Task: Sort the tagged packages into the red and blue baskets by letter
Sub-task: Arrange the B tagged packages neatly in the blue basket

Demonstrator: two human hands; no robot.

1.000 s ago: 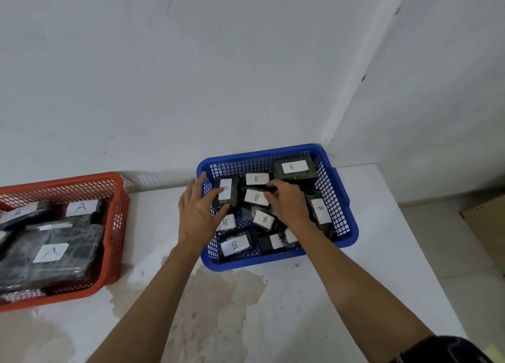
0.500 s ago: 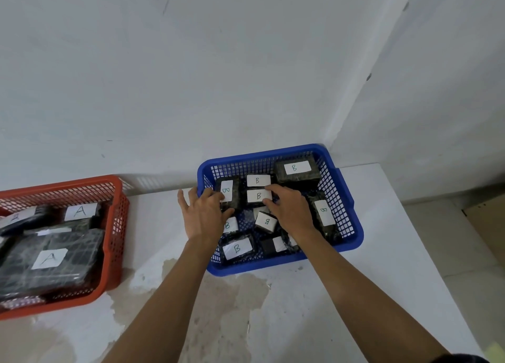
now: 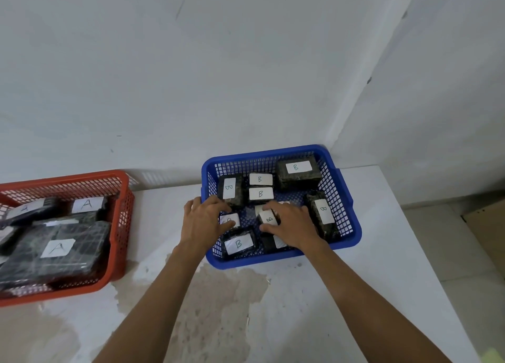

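The basket of B packages (image 3: 281, 206) sits right of the basket of A packages (image 3: 62, 234), both on the table (image 3: 355, 294).

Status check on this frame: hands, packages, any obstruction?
Left hand and right hand each grip a small B package inside the blue basket. A packages sit in the red basket. No obstruction visible.

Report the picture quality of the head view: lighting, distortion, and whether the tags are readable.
Head view: soft, even light with faint shadows; wide-angle bending curves the wall corner; B tags in the blue basket read sharply, while A tags in the red basket at the left edge look stretched and softer.
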